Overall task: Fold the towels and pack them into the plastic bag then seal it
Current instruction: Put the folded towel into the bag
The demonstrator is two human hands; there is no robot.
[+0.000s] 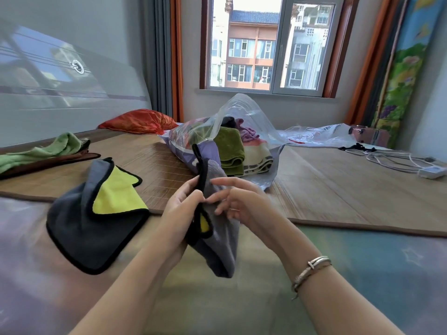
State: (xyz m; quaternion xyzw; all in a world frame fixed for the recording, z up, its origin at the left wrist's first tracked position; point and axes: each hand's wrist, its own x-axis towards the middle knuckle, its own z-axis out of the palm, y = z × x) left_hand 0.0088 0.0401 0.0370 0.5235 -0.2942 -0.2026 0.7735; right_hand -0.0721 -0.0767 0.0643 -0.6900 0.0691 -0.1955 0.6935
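Setting: bedroom in a home. Evidence: wide bed overlaid with a woven brown bamboo mat [338, 189]; glossy pale grey headboard [60, 93] along the left; crumpled red-orange pillow [140, 122] at its far end. Sliding window with dark red-brown frame [268, 44], flanked by grey and orange full-length curtains [167, 56], facing multi-storey residential blocks. Colourful cartoon-printed panel [406, 64] against the right wall. White power strip with tangled cables [430, 171] on the mat.
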